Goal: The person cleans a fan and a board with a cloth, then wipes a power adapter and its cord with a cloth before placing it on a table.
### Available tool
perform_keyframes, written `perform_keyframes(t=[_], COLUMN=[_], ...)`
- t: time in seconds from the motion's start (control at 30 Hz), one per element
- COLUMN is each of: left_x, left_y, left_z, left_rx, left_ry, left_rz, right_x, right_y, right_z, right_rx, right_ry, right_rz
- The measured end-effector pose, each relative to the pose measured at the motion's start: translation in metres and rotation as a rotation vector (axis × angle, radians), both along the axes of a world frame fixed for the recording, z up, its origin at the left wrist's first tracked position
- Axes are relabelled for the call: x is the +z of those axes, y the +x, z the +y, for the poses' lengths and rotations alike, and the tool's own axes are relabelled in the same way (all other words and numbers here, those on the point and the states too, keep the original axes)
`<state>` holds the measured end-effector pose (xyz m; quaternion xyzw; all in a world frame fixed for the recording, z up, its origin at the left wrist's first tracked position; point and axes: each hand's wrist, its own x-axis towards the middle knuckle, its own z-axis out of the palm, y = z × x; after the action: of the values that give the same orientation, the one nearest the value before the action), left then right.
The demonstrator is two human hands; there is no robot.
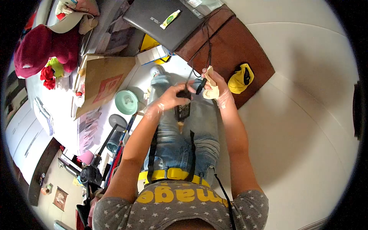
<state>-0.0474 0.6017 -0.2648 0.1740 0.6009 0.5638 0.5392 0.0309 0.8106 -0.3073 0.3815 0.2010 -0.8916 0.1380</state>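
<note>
My right hand [218,84], in a clear plastic glove, closes around a crumpled cream cloth [211,90]. A small ribbed black piece [200,87] sticks out beside that hand's fingers, with a black cable [209,48] running up from there. Opposite it, my left hand [175,96], gloved the same way, curls its fingers around a dark stretch of the cable; motion blurs this part. Below the hands, a dark box-like thing [182,112] shows between my jeans-clad legs, partly hidden by the left hand.
A brown tabletop [245,50] carries a yellow-and-black pouch-like item [241,79] and a black ASUS laptop [161,25] with a tube [170,19] on its lid. On the left stand a cardboard box [99,82], a green basin [126,102] and a fan [91,174].
</note>
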Motion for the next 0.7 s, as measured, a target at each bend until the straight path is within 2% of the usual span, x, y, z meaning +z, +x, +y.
perform_keyframes(t=[0.03, 0.1, 0.27, 0.37, 0.4, 0.43, 0.47, 0.6, 0.67, 0.7], left_x=[0.000, 0.000, -0.015, -0.009, -0.010, -0.011, -0.012, -0.007, -0.003, -0.003], left_y=[0.001, 0.003, 0.003, -0.003, -0.004, -0.004, -0.004, -0.003, -0.002, -0.002], left_z=[0.001, 0.006, 0.011, 0.013, 0.012, 0.009, 0.007, 0.008, 0.011, 0.012], left_rx=[0.000, -0.049, -0.188, -0.170, -0.171, -0.148, -0.124, -0.082, -0.115, -0.115], left_ry=[-0.002, 0.018, -0.047, 0.060, 0.059, 0.028, -0.002, 0.052, 0.051, 0.051], left_rz=[-0.002, -0.205, -0.006, -0.123, -0.124, -0.259, -0.395, -0.385, -0.169, -0.168], right_x=[0.001, 0.001, 0.001, 0.007, 0.011, 0.013, 0.010, 0.011, 0.016, 0.014], right_y=[0.000, 0.000, -0.003, -0.005, -0.007, -0.007, -0.006, 0.003, 0.002, 0.000], right_z=[-0.001, -0.002, -0.006, -0.002, -0.002, -0.002, 0.000, 0.004, 0.000, -0.003], right_rx=[0.000, -0.023, -0.045, -0.028, -0.052, -0.076, -0.137, -0.272, -0.274, -0.274], right_ry=[-0.002, -0.094, -0.238, -0.381, -0.112, 0.157, 0.176, 0.164, 0.057, 0.058], right_rz=[-0.002, 0.000, 0.025, 0.074, -0.012, -0.099, -0.060, 0.075, 0.172, 0.172])
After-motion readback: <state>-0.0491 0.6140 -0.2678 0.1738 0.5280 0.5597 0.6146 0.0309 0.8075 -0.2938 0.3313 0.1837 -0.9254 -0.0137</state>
